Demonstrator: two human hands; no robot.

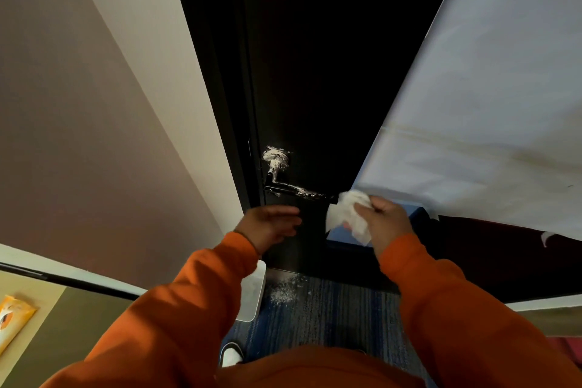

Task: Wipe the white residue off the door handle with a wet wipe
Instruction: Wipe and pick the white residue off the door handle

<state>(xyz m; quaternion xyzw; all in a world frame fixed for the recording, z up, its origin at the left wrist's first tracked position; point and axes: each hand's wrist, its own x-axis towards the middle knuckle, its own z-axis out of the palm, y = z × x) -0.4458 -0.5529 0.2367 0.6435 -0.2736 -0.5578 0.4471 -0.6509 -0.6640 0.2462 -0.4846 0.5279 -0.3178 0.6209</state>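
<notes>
The right hand (385, 219) bunches the wet wipe (348, 214) at the right tip of the door handle (296, 190), likely to drag leftward. The left hand (271, 224) hovers open just below, perhaps to steady. White residue (276, 157) cakes the handle's left end.

Indoor room by its dark door (315, 72), blue striped carpet (330, 309), plain walls (94, 104).

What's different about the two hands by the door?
The right hand grips a crumpled wet wipe; the left hand holds nothing. The right hand's fingers are curled, the left hand's straighter. The right hand is at the tip of the door handle; the left hand is below it. Both have orange sleeves.
</notes>
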